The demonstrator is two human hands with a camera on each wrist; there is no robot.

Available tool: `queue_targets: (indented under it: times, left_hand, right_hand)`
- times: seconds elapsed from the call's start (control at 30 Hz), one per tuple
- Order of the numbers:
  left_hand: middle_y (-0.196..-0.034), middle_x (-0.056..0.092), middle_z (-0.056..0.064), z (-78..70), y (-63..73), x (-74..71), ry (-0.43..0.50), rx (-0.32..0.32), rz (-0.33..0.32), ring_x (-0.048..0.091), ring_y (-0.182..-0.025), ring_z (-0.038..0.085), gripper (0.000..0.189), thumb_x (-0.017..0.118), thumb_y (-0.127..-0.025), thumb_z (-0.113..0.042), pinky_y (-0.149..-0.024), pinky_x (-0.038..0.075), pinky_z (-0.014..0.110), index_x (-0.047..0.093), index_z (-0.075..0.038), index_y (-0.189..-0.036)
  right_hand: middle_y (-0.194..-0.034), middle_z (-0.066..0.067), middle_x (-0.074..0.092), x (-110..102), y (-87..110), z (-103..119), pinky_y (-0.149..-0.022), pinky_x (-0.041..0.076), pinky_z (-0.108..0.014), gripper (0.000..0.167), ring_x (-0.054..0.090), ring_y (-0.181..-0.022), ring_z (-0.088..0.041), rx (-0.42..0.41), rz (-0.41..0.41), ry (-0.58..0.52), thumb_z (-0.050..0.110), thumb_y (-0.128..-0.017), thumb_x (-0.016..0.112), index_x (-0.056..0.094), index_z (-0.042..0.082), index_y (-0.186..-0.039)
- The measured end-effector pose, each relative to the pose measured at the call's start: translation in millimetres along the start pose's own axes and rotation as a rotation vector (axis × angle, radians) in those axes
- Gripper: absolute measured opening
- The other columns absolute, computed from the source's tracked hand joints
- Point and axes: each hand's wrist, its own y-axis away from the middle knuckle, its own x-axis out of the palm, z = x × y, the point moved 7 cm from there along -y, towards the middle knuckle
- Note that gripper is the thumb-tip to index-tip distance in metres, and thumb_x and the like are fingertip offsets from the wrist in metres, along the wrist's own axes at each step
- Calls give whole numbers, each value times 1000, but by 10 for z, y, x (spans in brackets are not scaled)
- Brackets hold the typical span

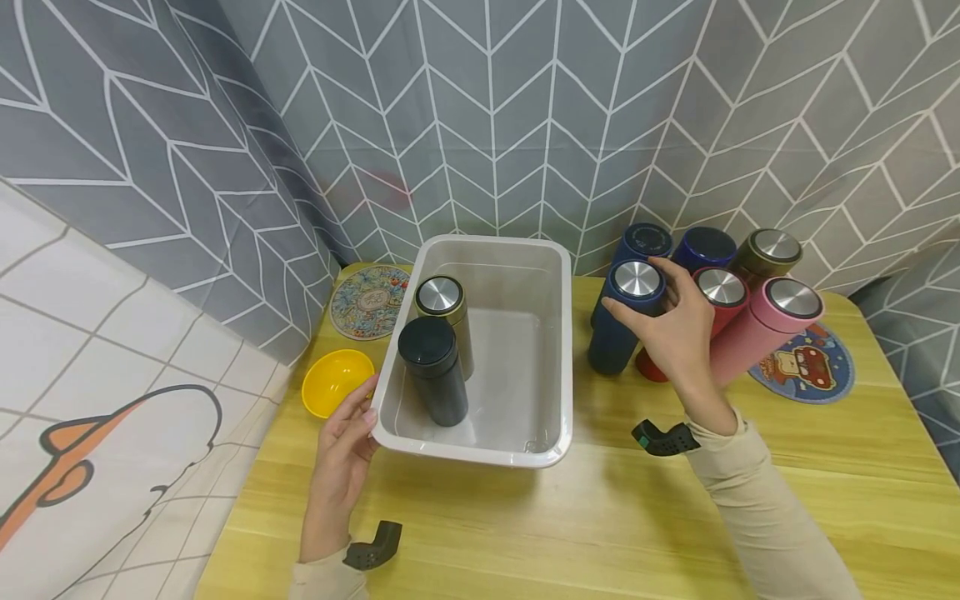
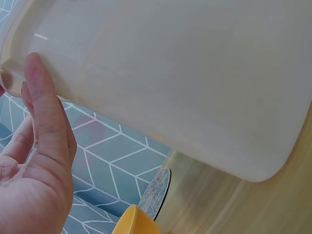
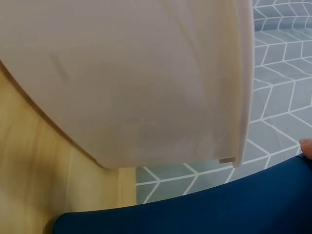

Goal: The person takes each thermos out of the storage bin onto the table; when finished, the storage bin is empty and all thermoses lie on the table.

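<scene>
My right hand (image 1: 675, 325) grips a dark blue vacuum flask (image 1: 613, 337) near its silver lid, thumb on the near side and fingers round the back. The flask's blue body (image 3: 195, 214) crosses the bottom of the right wrist view. My left hand (image 1: 348, 442) holds the rim of a white plastic tub (image 1: 480, 454) at its near left corner. In the left wrist view, fingers (image 2: 46, 102) lie along the tub's outer wall (image 2: 195, 87). Inside the tub stand a black-lidded dark grey flask (image 1: 438, 383) and a silver-lidded olive one (image 1: 442, 302).
Right of the tub are another blue flask (image 1: 647, 240), a purple-blue one (image 1: 707, 247), an olive one (image 1: 772, 250), a red one (image 1: 722, 287) and a tilted pink one (image 1: 757, 329). A yellow bowl (image 1: 337, 379) and round mats (image 1: 367, 302) lie on the wooden table (image 1: 510, 533).
</scene>
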Motion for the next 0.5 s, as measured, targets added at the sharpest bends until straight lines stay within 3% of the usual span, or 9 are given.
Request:
queue_targets:
  times: [0.27,0.5]
  left_hand:
    - [-117,69,-3,-2,7,8,-2,5,5,66,-98,7,45,40,-101,5,-83,60,20,61,-14,-136]
    - [-117,69,-4,3,10,3,-11,3,0,66,-99,7,45,40,-101,4,-83,60,20,61,-14,-137]
  right_hand:
    - [-122,-10,69,-14,15,-77,-87,48,-3,70,61,-103,7,2,-13,25,20,-69,91,62,14,-133]
    - [-124,-9,68,-15,19,-118,-90,48,-4,70,64,-110,-3,11,-13,24,21,-70,91,61,14,-133]
